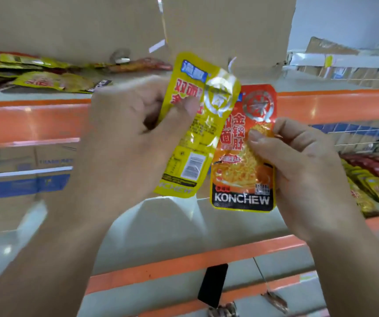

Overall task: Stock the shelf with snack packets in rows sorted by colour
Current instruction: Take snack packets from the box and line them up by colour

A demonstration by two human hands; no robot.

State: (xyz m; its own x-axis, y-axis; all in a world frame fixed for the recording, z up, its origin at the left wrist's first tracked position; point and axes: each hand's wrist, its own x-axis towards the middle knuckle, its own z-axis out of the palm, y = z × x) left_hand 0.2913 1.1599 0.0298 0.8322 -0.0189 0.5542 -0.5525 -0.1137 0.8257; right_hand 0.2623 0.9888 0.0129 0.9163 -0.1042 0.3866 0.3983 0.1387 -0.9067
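Yellow glossy foil snack packet stands nearly upright, its top tipped slightly right, pinched between the thumb and curled fingers of the left hand. Its right edge overlaps the orange foil snack packet, also upright, which the right hand pinches at its right edge. Rows of yellow and red packets lie at the far right, nearer the right hand.

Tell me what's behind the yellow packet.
Only the orange packet, its left edge tucked behind the yellow packet. The left hand pinches it; anything else behind is covered.
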